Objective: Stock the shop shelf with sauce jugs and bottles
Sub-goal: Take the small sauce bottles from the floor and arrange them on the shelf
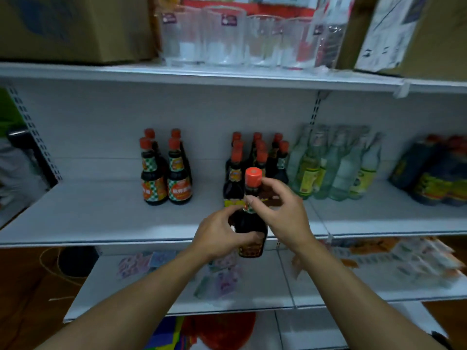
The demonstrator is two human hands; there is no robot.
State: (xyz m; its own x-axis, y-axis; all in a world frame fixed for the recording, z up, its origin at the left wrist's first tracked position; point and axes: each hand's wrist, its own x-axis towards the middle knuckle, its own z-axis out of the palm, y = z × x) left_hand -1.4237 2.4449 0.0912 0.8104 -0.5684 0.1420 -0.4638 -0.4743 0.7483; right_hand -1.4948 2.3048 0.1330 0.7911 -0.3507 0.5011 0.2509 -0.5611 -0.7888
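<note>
**Orange cap up, bottle at the shelf lip**

Dark glass in both hands, low in the centre of the frame. My left hand (222,236) wraps the belly of the sauce bottle (250,224), fingers curled round it. My right hand (283,210) pinches the neck just under the orange cap (253,176). The bottle is upright, its base hanging in front of the front edge of the middle shelf (101,218), not yet set down.

To do this well, I reckon: lift the base clear over the lip and keep it vertical. Set it at the front of the centre cluster (233,180) just behind, label forward, without nudging the neighbours. Let the neck go last.

Now the count, going back:
- One bottle in hand.
- Left of centre, a tidy group of four (165,178), two by two.
- Centre cluster: I make out about eight caps, maybe more hidden.
- Right of that, clear bottles (336,168), five or six, blurred.
- Far right, a wrapped pack of dark jugs (434,173), number unclear.
- Top of frame, drinking glasses (227,36), about five, between two cardboard boxes (70,29).
</note>
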